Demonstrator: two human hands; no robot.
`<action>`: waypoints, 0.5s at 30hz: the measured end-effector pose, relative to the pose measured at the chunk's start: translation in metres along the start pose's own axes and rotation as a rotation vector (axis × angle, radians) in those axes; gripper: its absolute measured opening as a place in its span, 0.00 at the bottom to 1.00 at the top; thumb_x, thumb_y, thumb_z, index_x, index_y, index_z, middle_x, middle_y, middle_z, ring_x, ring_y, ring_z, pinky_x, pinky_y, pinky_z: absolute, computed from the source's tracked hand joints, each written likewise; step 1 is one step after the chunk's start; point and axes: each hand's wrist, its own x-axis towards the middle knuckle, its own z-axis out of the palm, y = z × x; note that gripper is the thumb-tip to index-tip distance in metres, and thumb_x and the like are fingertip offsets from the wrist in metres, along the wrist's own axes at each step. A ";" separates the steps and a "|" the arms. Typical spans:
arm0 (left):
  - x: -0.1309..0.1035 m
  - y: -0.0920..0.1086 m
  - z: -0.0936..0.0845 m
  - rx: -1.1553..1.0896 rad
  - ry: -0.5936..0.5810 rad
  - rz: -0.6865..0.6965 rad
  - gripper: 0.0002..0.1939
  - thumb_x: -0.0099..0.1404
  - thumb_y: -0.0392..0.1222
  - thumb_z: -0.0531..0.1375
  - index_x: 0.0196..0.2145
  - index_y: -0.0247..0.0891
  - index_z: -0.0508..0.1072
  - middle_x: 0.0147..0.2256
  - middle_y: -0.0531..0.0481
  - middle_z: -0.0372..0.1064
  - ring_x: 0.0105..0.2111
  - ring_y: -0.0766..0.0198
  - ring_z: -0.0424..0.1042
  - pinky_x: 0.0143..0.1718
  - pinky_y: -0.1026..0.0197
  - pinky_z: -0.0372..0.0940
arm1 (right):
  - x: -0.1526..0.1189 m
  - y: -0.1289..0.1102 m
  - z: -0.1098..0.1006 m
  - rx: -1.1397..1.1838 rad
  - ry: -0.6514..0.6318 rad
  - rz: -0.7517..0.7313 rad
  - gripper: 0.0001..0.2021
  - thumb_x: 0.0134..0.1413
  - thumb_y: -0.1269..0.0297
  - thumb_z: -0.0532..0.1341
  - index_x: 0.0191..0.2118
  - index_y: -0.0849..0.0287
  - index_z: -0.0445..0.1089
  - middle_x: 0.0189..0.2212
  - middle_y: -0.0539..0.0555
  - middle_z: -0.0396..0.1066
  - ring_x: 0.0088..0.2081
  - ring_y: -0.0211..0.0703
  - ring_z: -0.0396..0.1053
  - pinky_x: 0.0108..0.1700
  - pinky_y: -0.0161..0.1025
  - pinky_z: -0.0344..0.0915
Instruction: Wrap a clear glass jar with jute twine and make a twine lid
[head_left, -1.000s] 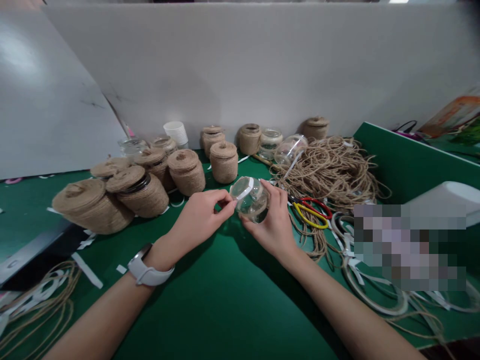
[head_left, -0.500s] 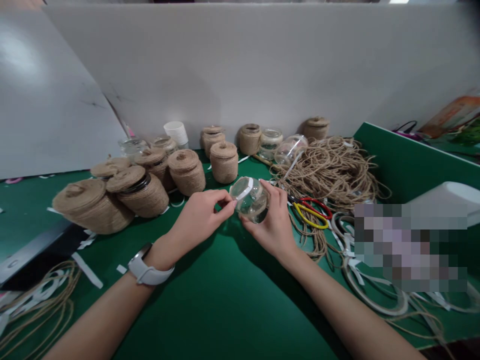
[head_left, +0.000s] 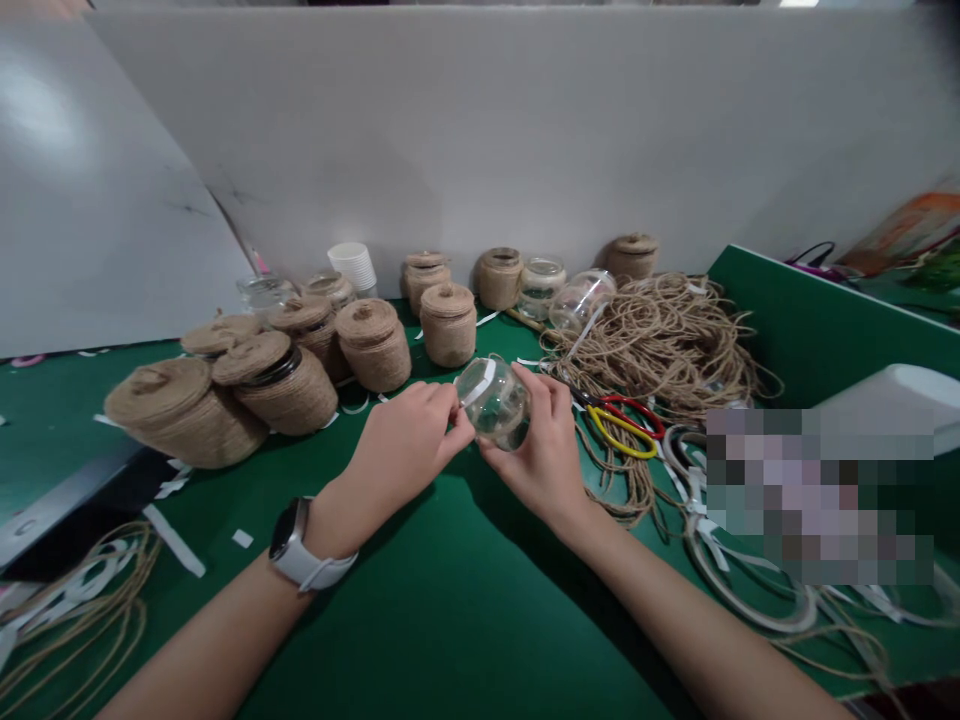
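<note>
A clear glass jar (head_left: pixel 501 408) lies tilted in my right hand (head_left: pixel 546 445), whose fingers and thumb wrap round its right side. A strip of white tape (head_left: pixel 480 382) runs across the glass near its left end. My left hand (head_left: pixel 412 430) is closed in a pinch at that end of the jar, where the tape meets the fingertips; the very tips are partly hidden. Scissors with red and yellow handles (head_left: pixel 626 428) rest just right of my right hand. Twine-wrapped jars with lids (head_left: pixel 373 345) stand beyond my left hand.
Behind, plain glass jars (head_left: pixel 585 300) and stacked white paper cups (head_left: pixel 352 267) stand near the grey partition (head_left: pixel 480 130). A heap of twine (head_left: pixel 667 340) lies at right, with tape rolls (head_left: pixel 731 590) closer in. Loose twine (head_left: pixel 112 620) and a dark box-like object (head_left: pixel 82 500) are at left.
The jar has turned and shifted slightly left in my hands. My left wrist has rolled, showing more of the watch face, and its fingers have curled in closer at the jar's end.
</note>
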 end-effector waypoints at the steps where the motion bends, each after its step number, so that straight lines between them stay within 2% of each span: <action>1: 0.000 0.001 0.000 0.015 0.001 0.001 0.09 0.66 0.37 0.52 0.28 0.36 0.66 0.26 0.50 0.64 0.27 0.61 0.64 0.27 0.60 0.51 | 0.000 -0.001 0.000 -0.007 0.003 0.000 0.39 0.45 0.64 0.66 0.63 0.53 0.51 0.52 0.63 0.57 0.54 0.58 0.60 0.51 0.59 0.65; 10: 0.001 0.000 0.003 -0.124 0.044 -0.015 0.11 0.62 0.35 0.51 0.22 0.40 0.56 0.22 0.53 0.57 0.25 0.64 0.58 0.27 0.60 0.49 | -0.001 -0.002 0.001 -0.021 0.003 0.003 0.39 0.45 0.65 0.65 0.63 0.51 0.50 0.51 0.62 0.56 0.53 0.58 0.61 0.50 0.58 0.66; 15: 0.003 -0.004 0.002 -0.371 0.043 -0.014 0.11 0.60 0.36 0.52 0.20 0.39 0.57 0.21 0.55 0.58 0.23 0.67 0.58 0.26 0.62 0.50 | 0.000 -0.002 -0.001 0.013 -0.013 0.037 0.39 0.44 0.66 0.66 0.62 0.49 0.50 0.52 0.61 0.57 0.55 0.59 0.59 0.51 0.60 0.65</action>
